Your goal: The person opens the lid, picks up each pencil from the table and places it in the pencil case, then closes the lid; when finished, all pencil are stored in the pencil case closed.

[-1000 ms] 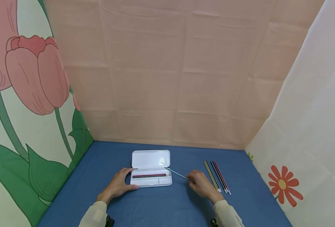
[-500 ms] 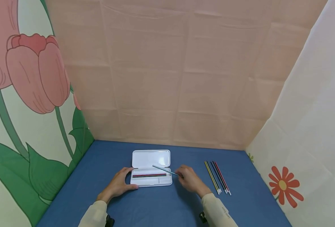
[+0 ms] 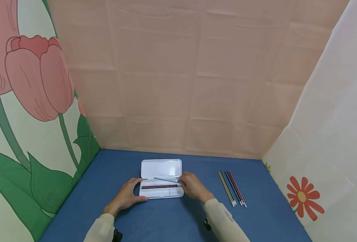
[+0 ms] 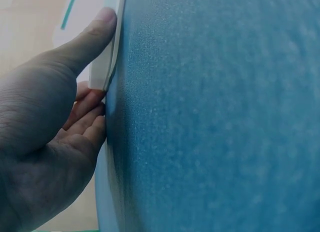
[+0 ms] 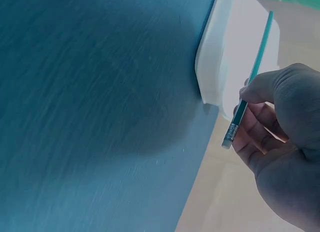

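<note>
A white pencil case (image 3: 161, 193) lies with its lid raised on the blue table. In its tray rest a red pencil and a black pencil (image 3: 158, 187), side by side. My left hand (image 3: 127, 196) grips the case's left end, thumb along the front edge and fingers at the back corner. Over the tray's right end, my right hand (image 3: 194, 187) pinches a blue-green pencil (image 5: 258, 57) near its metal ferrule and eraser. That pencil (image 3: 164, 179) slants over the back of the tray, its far end pointing left; whether it touches the case I cannot tell.
Several more pencils (image 3: 235, 188), yellow, dark and red, lie on the blue tablecloth (image 3: 160, 222) to the right of my right hand. A beige cloth (image 3: 181, 84) hangs behind the table, with printed cloths at both sides.
My right hand has moved left with the blue-green pencil, from right of the case to over its tray. The pencil now lies nearer the tray's length. My left hand has stayed put.
</note>
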`<control>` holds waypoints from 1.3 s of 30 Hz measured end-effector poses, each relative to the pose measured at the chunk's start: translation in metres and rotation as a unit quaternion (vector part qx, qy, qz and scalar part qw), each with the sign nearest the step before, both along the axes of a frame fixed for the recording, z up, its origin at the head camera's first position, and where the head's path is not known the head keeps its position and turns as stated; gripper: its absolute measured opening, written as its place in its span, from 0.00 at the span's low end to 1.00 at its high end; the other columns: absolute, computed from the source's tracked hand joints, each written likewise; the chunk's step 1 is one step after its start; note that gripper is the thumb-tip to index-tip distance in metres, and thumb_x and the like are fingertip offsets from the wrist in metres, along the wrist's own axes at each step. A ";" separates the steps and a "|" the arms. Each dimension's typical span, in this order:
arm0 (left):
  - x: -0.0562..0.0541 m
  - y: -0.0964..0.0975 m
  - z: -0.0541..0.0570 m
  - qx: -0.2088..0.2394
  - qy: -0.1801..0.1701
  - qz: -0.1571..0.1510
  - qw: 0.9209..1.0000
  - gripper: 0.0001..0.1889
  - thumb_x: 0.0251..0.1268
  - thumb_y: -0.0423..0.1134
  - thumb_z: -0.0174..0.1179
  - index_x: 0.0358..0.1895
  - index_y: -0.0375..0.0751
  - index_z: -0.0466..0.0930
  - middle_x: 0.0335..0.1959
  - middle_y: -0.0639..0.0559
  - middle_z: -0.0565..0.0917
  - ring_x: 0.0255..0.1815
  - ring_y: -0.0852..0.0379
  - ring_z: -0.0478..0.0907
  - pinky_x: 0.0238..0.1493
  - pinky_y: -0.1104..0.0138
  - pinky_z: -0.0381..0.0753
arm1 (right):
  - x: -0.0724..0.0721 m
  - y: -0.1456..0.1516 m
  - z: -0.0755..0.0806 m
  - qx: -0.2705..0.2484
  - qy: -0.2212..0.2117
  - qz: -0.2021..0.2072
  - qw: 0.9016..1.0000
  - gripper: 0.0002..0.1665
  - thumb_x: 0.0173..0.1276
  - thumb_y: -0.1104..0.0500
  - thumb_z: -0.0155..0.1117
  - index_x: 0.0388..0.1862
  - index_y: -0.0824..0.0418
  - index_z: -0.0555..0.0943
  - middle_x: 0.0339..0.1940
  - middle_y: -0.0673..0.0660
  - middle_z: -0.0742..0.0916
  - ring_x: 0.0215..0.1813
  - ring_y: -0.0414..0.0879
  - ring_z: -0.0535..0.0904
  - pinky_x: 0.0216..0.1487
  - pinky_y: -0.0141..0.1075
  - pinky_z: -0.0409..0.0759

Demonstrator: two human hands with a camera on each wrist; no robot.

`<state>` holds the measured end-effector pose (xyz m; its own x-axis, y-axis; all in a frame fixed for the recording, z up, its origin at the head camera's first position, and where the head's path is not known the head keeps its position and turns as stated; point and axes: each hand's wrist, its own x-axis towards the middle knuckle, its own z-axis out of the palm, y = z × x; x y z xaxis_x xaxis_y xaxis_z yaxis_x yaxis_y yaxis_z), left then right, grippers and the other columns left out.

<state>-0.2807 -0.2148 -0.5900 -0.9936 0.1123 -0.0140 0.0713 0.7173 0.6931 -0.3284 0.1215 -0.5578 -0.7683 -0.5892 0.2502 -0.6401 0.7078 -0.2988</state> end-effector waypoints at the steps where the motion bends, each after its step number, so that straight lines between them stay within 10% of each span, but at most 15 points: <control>1: 0.000 0.000 0.000 -0.002 0.001 -0.001 1.000 0.52 0.58 0.55 0.88 0.83 0.40 0.74 0.79 0.37 0.78 0.82 0.30 0.73 0.83 0.30 0.71 | -0.001 -0.003 0.000 0.005 -0.003 -0.002 1.000 0.14 0.77 0.72 0.68 0.55 0.65 0.93 0.47 0.57 0.91 0.48 0.46 0.86 0.53 0.42 0.92; 39: 0.001 -0.001 0.000 0.001 0.001 -0.003 1.000 0.51 0.58 0.55 0.88 0.82 0.40 0.75 0.77 0.39 0.80 0.80 0.34 0.75 0.82 0.31 0.72 | -0.017 -0.056 -0.012 0.024 -0.016 0.009 1.000 0.13 0.75 0.74 0.69 0.49 0.62 0.95 0.43 0.54 0.93 0.48 0.44 0.87 0.58 0.39 0.91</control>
